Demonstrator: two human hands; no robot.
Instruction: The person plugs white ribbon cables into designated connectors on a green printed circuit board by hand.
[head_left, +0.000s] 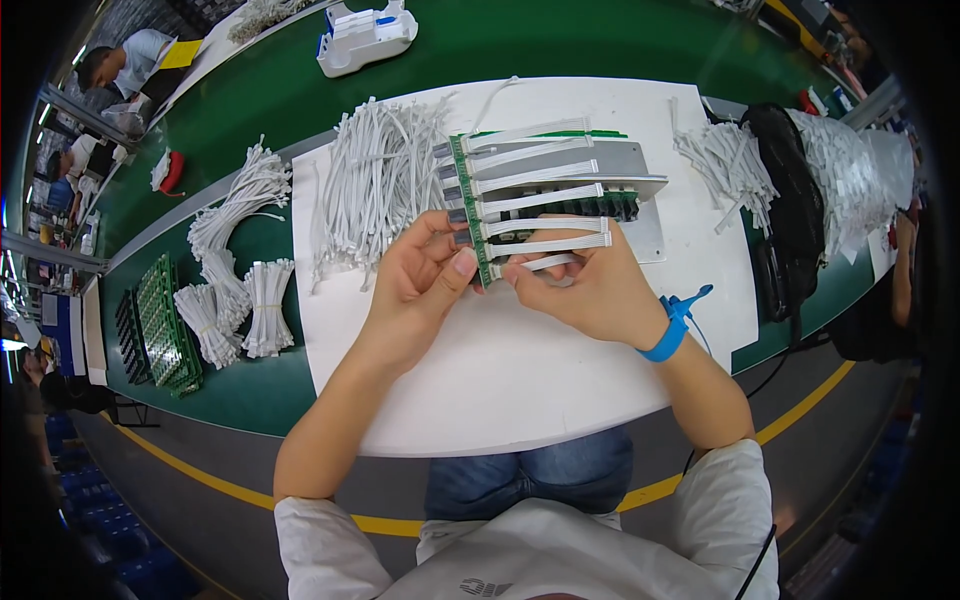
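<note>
In the middle of the white work surface, a long narrow green circuit board [466,190] is held up by my left hand [415,285], whose thumb and fingers close on its near end. Several short white ribbon cables [540,184] stick out to the right from the board in a row. My right hand [600,290] is at the board's near end, thumb and fingers pinching the nearest white cable [548,262] where it meets the board. The fingertips partly hide that joint. Behind the cables lies a grey metal fixture [625,165] with a dark green strip on it. A blue wrist strap [670,335] circles my right wrist.
A large heap of loose white cables [375,180] lies left of the board. Bundled cables [268,310] and a panel of green boards [168,325] sit farther left. At right are more cables [725,165], a black bag [785,190] and a clear plastic bag [850,180].
</note>
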